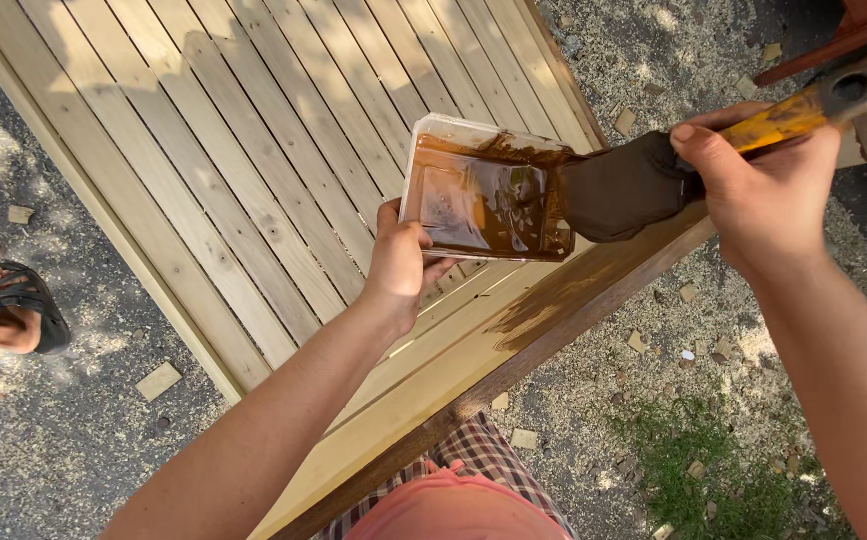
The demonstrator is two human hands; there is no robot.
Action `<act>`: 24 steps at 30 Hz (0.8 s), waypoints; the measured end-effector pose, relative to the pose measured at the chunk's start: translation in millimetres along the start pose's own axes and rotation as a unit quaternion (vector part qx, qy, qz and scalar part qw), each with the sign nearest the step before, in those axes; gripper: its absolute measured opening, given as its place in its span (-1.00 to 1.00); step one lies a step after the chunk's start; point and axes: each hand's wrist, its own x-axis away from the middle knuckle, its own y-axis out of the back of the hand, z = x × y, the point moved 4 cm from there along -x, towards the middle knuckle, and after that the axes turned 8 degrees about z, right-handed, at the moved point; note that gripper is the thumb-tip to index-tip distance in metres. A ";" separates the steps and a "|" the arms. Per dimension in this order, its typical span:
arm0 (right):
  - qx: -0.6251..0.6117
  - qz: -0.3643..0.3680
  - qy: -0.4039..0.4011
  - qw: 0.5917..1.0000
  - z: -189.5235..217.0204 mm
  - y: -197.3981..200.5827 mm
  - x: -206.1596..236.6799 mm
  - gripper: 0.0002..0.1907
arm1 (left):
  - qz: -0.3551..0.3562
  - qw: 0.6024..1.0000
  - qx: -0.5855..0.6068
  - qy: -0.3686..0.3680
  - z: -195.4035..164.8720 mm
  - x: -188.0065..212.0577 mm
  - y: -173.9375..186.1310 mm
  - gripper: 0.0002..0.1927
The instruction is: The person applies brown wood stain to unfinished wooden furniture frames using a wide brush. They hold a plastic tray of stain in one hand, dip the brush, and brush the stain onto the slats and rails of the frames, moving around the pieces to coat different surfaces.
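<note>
L hand is gripping a plastic tray of brown stain, keeping it level over the slatted wood panel. R hand is closed on the brush, wiping bristles at the tray's edge.

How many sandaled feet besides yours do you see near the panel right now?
1. A foot in a dark sandal rests on the gravel at the left edge of view, left of the slatted wooden panel. Others may lie outside the frame.
</note>
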 end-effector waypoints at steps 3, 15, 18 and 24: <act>-0.059 -0.050 -0.144 0.987 -25.0 18.4 9.8 -0.84 | -0.018 1.000 -0.025 -0.001 -3.7 -6.3 12.2 -0.47; 0.314 0.034 -0.325 0.891 -152.4 87.0 -64.7 -0.60 | -0.005 0.999 -0.025 -0.028 -19.9 -14.2 19.4 -0.34; 0.338 0.080 -0.322 0.881 -158.5 72.6 -85.2 -0.60 | -0.010 0.999 -0.016 -0.027 -25.7 -14.9 19.3 -0.33; 0.236 0.203 -0.431 0.847 -135.5 -56.2 -41.4 -0.65 | -0.017 0.999 0.022 -0.040 -33.6 -14.4 24.8 -0.42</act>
